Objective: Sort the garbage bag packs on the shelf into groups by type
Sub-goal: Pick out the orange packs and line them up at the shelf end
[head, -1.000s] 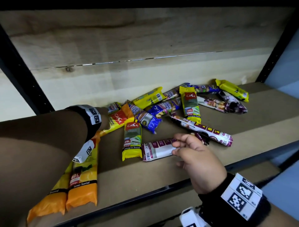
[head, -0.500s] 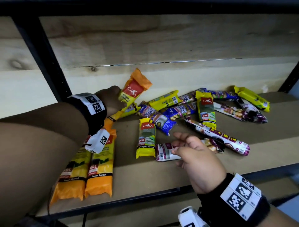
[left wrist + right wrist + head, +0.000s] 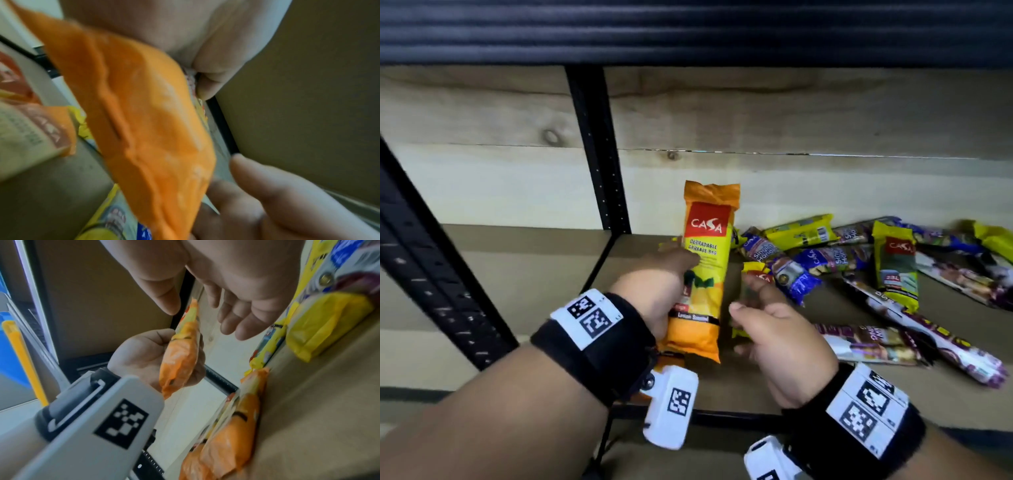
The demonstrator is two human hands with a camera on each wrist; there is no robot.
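My left hand [image 3: 681,274] grips an orange CASA garbage bag pack [image 3: 705,260] and holds it upright above the shelf; the same pack fills the left wrist view [image 3: 148,129]. My right hand [image 3: 750,301] hovers just right of it with relaxed fingers [image 3: 236,318] and holds nothing. Under that hand lies a small yellow 25L pack [image 3: 753,270]. Two more orange packs [image 3: 232,426] lie on the shelf below my left wrist. A mixed heap of blue [image 3: 791,277], yellow [image 3: 897,267] and purple-white packs [image 3: 873,342] lies to the right.
The brown shelf board [image 3: 825,394] has a black front rail. A black upright post [image 3: 599,154] stands at the back left, against a pale wooden back wall [image 3: 825,192]. The board above [image 3: 688,31] hangs low over the hands.
My left hand lifted the orange pack out of the heap and brought it upright toward the front. My right hand left the purple-white pack and moved left beside it.
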